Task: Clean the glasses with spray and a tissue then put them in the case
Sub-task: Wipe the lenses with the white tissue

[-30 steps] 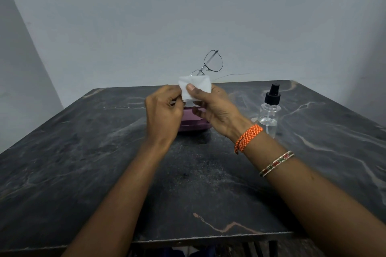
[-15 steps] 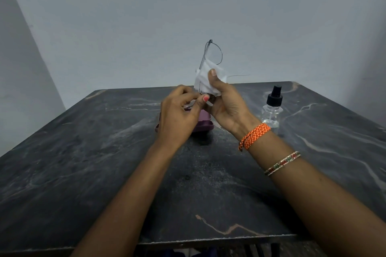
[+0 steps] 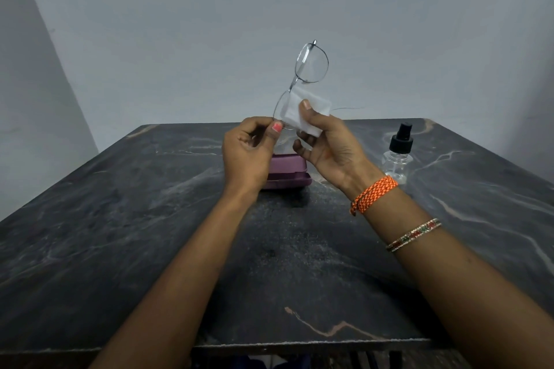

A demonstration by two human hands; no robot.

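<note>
**Tissue pressed to the lower lens, glasses held upright above the case**

Just above the centre of the frame, both hands hold a pair of thin wire-rimmed glasses [image 3: 302,81] on end, one lens above the other. The upper lens stands clear against the grey wall [image 3: 180,24]; the lower lens is mostly covered by a folded white tissue [image 3: 305,112].

The right hand [image 3: 326,150] is closed on the tissue, thumb tip pressed flat on its near face, the other fingers curled behind it so the lower lens sits pinched between them. One thin temple arm runs out to the right from behind the tissue, level with the table's far edge.

The left hand [image 3: 248,153] is closed in a pinch at the bottom rim of the frame, its thumb, with a pink-painted nail, touching the wire; the other fingers are folded into the palm.

Below and behind the hands, a purple glasses case [image 3: 287,177] lies shut on the dark marbled table [image 3: 120,234], partly hidden by the left hand. At centre right, a clear spray bottle [image 3: 397,156] with a black pump top stands upright on the table, well apart from the case and untouched.

The right wrist carries an orange braided band [image 3: 374,193], and a beaded bangle [image 3: 413,234] further down the forearm.
</note>
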